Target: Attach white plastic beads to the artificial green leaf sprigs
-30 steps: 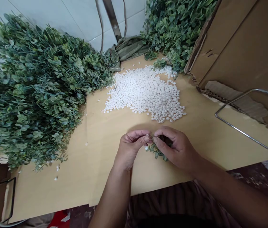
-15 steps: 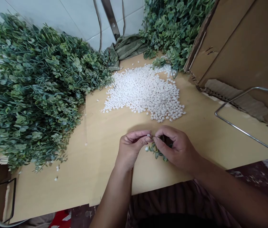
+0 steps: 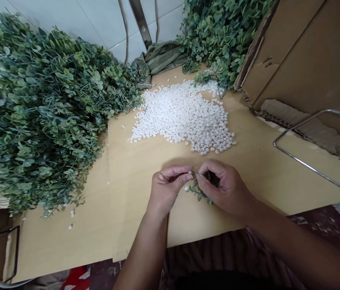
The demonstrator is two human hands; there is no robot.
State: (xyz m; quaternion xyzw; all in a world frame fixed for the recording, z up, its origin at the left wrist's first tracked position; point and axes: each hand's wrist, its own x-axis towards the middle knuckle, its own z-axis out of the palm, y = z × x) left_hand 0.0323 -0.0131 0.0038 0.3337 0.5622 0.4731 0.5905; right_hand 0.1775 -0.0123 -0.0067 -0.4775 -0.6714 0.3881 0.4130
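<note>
Both my hands meet over the front of a pale wooden table (image 3: 127,201). My right hand (image 3: 222,187) is closed around a small green leafy sprig (image 3: 198,192), whose leaves stick out below the fingers. My left hand (image 3: 168,187) pinches a tiny white bead (image 3: 189,172) at the sprig's tip, finger and thumb pressed together. A wide heap of small white beads (image 3: 184,117) lies on the table just beyond my hands.
A big pile of green artificial foliage (image 3: 37,108) covers the table's left side, and a second pile (image 3: 221,32) sits at the back right. A cardboard box (image 3: 308,56) and a metal wire frame (image 3: 308,141) stand on the right. A crumpled green cloth (image 3: 160,58) lies at the back.
Hardly anything differs: my fingers shifted slightly at the sprig's tip while both hands stayed in place. The camera drifted a little.
</note>
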